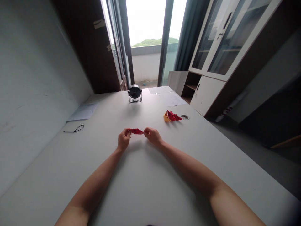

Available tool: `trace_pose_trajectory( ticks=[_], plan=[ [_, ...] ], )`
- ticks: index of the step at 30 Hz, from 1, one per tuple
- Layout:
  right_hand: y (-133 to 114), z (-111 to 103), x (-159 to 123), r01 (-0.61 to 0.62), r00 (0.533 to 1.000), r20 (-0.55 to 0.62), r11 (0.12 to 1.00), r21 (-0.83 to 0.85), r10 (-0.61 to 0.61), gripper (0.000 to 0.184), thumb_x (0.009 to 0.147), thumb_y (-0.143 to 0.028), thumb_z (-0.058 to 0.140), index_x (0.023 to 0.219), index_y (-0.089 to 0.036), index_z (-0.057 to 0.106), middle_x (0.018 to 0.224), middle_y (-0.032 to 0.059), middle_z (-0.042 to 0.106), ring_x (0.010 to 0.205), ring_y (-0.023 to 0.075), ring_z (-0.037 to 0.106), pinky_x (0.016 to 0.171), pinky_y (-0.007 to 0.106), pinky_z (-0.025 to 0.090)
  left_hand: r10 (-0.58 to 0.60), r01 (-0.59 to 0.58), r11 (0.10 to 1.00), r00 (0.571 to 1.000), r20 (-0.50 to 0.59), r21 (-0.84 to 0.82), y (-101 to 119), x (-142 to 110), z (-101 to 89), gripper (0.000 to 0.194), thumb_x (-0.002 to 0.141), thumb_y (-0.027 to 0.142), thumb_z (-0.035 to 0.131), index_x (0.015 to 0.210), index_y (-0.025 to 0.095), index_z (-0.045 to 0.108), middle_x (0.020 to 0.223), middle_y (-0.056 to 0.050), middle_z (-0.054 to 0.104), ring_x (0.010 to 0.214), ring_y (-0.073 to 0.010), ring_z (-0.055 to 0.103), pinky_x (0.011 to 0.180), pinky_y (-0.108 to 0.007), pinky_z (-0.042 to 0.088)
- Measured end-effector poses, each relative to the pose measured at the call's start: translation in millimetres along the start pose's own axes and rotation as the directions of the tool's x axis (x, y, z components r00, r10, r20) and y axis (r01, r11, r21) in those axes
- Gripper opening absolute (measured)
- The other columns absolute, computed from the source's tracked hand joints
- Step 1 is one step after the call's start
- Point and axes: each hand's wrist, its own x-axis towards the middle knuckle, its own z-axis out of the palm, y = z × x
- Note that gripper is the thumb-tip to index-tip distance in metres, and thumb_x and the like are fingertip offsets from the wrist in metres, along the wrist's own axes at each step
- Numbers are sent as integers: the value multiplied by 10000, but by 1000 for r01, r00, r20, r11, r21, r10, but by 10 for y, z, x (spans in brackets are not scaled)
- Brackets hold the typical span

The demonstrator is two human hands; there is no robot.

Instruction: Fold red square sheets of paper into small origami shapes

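Table (pixel 145 175), white: far edge towards the glass door, left edge along the wall, right edge slanting away to the floor side.

Item: red folded paper (pixel 136 131), one, narrow, pointed towards its ends. Held raised over the middle of the table, well in from the left and right edges, its shadow on the white top beneath.

Left hand (pixel 124 139): fingers closed in a pinch on the left end of the red folded paper. Right hand (pixel 152 136): likewise pinched, on the right end. Both forearms reach in from the near side.

Folded piece, red and orange (pixel 172 116): one, angular (exact form too small to tell), beyond the right hand, towards the right edge. Ring, pale (pixel 187 119): one, lying flat just beside its right tip, nearer the right edge.

Round black device (pixel 134 93): one, upright on a metal stand, close to the far edge.

Papers, white (pixel 175 99): lying flat at the far right corner. Further papers (pixel 82 112): by the left edge, towards the far left corner. Black looped strip (pixel 74 131): one, thin, nearer than those papers, also by the left edge.
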Motion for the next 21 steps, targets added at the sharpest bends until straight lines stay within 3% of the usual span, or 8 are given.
trace_pose_trajectory(
  ticks=[4, 7, 10, 17, 21],
  plan=[
    [49, -124, 61, -58, 997, -55, 980, -190, 48, 88, 844, -236, 583, 843, -218, 670, 753, 8, 673, 673, 147, 561, 646, 253, 370, -9, 9, 1000, 1000, -13, -9, 22, 7, 0, 245, 868, 337, 540, 1039, 204, 652, 778, -9, 646, 603, -123, 596, 598, -240, 483],
    [160, -295, 132, -182, 981, -128, 932, -314, 149, 117, 867, -279, 567, 875, -222, 670, 765, 9, 680, 697, 157, 583, 651, 256, 367, -18, 18, 1000, 1000, 14, 2, 20, 15, -13, 268, 872, 349, 526, 1065, 202, 638, 781, -3, 633, 601, -116, 592, 593, -231, 487],
    [332, -496, 184, -337, 935, -253, 847, -410, 249, 158, 896, -316, 543, 880, -215, 663, 781, 29, 689, 743, 181, 608, 657, 265, 376, -27, 26, 999, 999, 45, 27, -4, 18, -28, 269, 873, 360, 517, 1041, 196, 648, 789, -10, 641, 613, -122, 601, 588, -231, 485],
    [612, -790, 206, -534, 837, -400, 719, -445, 374, 182, 902, -372, 546, 911, -206, 620, 856, 81, 698, 795, 228, 636, 683, 296, 416, -23, 16, 996, 997, 77, 88, -45, 18, -28, 271, 870, 375, 506, 957, 192, 684, 761, -18, 658, 620, -140, 614, 589, -240, 472],
    [581, -771, 215, -500, 842, -445, 754, -427, 306, 199, 909, -347, 525, 1011, -186, 582, 900, 98, 691, 794, 232, 633, 679, 299, 429, -25, 15, 995, 994, 104, 96, -50, 38, -31, 269, 869, 374, 505, 949, 191, 685, 773, -22, 664, 631, -143, 618, 592, -241, 468]
  ],
)
